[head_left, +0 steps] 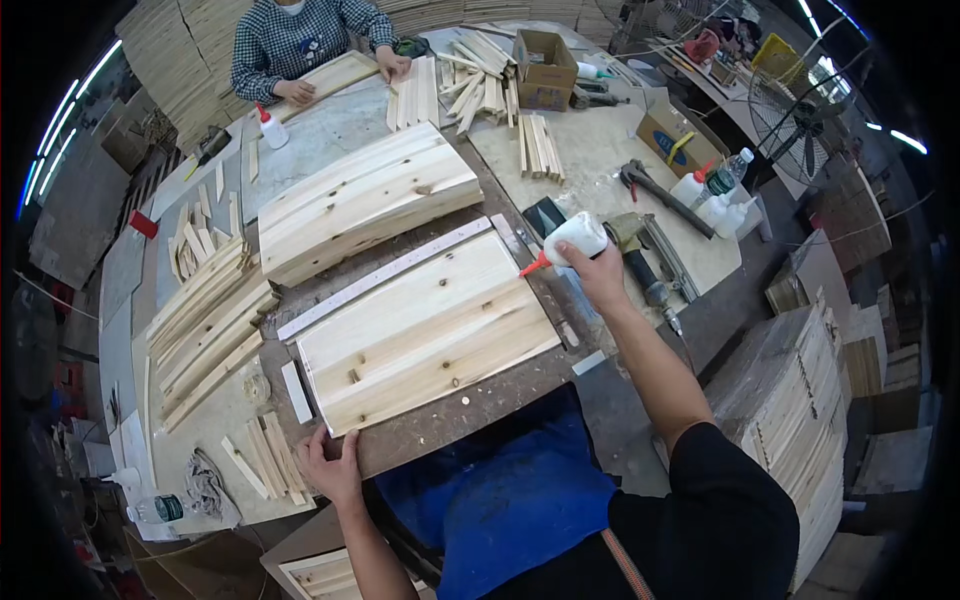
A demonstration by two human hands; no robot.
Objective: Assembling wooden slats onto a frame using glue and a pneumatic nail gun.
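Note:
A pale wooden panel [425,330] made of joined boards lies on the workbench in front of me. My left hand [330,465] rests on its near left corner, fingers pressed to the edge. My right hand [598,275] holds a white glue bottle [572,238] with a red nozzle, tipped down toward the panel's far right corner. A long metal ruler [385,278] lies along the panel's far edge.
A stack of similar panels [365,200] sits behind. Curved wooden slats [205,320] pile at left. A nail gun [645,265], boxes [545,70] and bottles [715,190] lie at right. Another person [300,45] works at the bench's far end. Stacked boards [800,400] stand at right.

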